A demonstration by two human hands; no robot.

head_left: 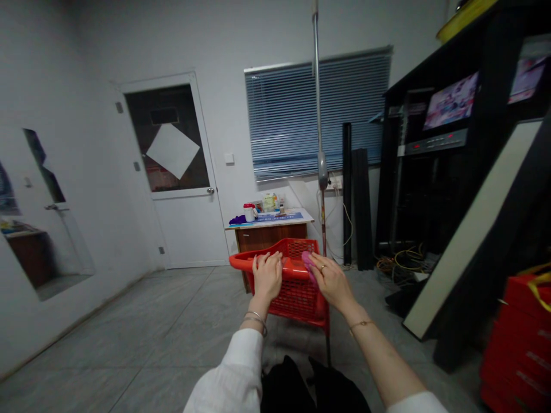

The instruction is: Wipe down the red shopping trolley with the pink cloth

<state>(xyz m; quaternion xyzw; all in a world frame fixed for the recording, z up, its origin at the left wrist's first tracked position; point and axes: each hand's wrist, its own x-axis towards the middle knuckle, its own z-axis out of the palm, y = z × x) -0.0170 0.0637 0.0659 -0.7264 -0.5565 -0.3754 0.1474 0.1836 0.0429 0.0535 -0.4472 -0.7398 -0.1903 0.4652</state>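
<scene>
A red plastic shopping cart (297, 298) with a grid-patterned basket stands right in front of me. My left hand (267, 272) lies over its red handle (295, 269) near the middle, fingers curled across the bar. Toward the handle's right end, my right hand (329, 278) is closed on a pink cloth (307, 261), pressed against the bar. Part of the cloth is hidden behind my fingers.
Behind the cart is a brown desk (275, 235) with bottles and a purple cloth. A metal pole (319, 115) rises beside it. Cables (402, 258), a leaning pale panel (469, 235) and stacked red crates (516, 344) are on the right. A white door (189, 229) stands left.
</scene>
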